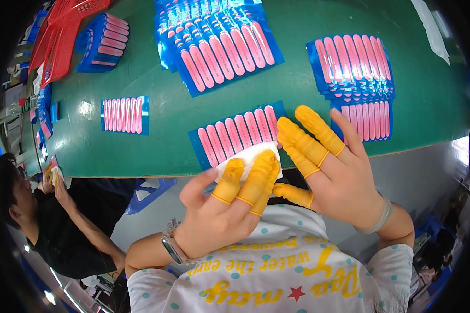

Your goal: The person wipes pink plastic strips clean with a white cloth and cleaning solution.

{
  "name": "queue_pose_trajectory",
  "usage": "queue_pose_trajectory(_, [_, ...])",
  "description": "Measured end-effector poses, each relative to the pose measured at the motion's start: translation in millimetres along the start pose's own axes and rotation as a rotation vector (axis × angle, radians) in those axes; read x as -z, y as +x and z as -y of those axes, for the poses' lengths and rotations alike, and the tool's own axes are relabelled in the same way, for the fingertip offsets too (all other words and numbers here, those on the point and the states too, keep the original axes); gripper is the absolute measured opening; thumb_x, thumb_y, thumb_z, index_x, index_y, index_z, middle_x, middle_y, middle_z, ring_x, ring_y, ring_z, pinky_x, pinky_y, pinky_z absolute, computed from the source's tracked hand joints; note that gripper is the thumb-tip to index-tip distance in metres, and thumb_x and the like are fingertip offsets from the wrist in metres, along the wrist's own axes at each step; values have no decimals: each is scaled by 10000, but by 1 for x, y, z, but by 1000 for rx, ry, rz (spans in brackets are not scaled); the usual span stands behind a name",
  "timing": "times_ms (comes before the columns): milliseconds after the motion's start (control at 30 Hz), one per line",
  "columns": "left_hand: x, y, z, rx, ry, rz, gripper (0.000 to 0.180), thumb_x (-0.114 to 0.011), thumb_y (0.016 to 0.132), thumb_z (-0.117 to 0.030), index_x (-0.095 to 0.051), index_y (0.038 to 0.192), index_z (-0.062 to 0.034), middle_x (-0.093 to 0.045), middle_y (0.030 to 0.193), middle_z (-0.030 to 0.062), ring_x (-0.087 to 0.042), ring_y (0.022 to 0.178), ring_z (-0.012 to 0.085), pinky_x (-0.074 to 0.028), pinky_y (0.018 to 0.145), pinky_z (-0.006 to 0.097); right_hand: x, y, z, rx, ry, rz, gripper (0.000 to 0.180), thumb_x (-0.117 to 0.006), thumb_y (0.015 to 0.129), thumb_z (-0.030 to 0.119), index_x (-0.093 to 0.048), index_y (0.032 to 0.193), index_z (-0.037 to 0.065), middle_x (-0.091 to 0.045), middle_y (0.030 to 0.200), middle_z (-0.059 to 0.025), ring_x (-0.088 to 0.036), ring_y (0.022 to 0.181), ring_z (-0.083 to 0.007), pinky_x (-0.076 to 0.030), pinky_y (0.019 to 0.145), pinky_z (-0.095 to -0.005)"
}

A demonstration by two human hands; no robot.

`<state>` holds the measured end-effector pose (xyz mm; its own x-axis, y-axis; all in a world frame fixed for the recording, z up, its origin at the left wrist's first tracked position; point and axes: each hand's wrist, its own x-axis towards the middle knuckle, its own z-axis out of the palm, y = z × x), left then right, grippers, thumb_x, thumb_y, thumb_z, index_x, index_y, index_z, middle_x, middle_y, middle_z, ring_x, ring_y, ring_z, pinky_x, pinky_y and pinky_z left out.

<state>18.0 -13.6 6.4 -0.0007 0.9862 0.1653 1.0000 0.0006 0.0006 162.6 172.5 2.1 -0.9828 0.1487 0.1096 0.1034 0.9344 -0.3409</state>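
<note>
My left hand (222, 208), with yellow rubber cots on three fingers, pinches a folded white cloth (248, 156) at the near edge of the green table (297, 78). The cloth rests on the near end of a blue sheet of pink strips (235, 133). My right hand (334, 167), also wearing yellow finger cots, is spread flat with fingers apart beside the cloth, its fingertips touching the right end of that sheet. It holds nothing.
More blue sheets of pink strips lie around: a fanned pile (219, 41) at the back, a stack (355, 68) on the right, a single sheet (125, 115) on the left, another stack (104, 44) by red baskets (60, 36). Another person (52, 219) works at the left.
</note>
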Motion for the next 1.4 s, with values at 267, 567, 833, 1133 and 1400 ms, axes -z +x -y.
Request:
queue_pose_trajectory(267, [-24, 56, 28, 15, 61, -135, 390, -672, 724, -148, -747, 1101, -81, -648, 1318, 50, -601, 1111, 257, -375, 987, 446, -5, -9, 8, -82, 38, 36, 680, -735, 816, 444, -605, 1337, 27, -522, 1475, -105, -383, 1441, -355, -212, 1167, -628])
queue_pose_trajectory(567, [-14, 21, -14, 29, 251, -58, 395, -650, 742, -95, -757, 1121, -69, -694, 1262, 57, -593, 1146, 241, -352, 975, 417, -10, -14, 17, -207, 77, 39, 736, -734, 828, 449, -545, 1402, 29, -460, 1532, -118, -304, 1481, -387, -118, 1174, -640])
queue_pose_trajectory(833, [-7, 20, -17, -6, 194, -52, 359, -658, 782, -163, -764, 1122, -121, -679, 1259, -4, -570, 1183, 213, -308, 969, 415, 6, 1, 6, -112, -26, 29, 663, -747, 809, 405, -597, 1341, 38, -546, 1468, -75, -387, 1452, -333, -124, 1178, -605])
queue_pose_trajectory(1133, [5, -22, 14, 136, -497, -70, 381, -674, 739, -78, -772, 1091, -189, -698, 1219, -4, -603, 1041, 171, -341, 946, 388, 18, 0, 3, -142, 30, 190, 965, -769, 727, 607, -487, 1463, 50, -445, 1546, -102, -299, 1487, -374, -105, 1175, -575])
queue_pose_trajectory(1400, [-30, -57, 58, 588, -32, -597, 358, -617, 791, 82, -736, 1107, -36, -714, 1149, 122, -642, 989, 304, -442, 877, 402, 11, 5, 3, -141, -81, -42, 588, -732, 830, 393, -638, 1322, 85, -583, 1425, -70, -484, 1317, -260, -292, 1012, -419])
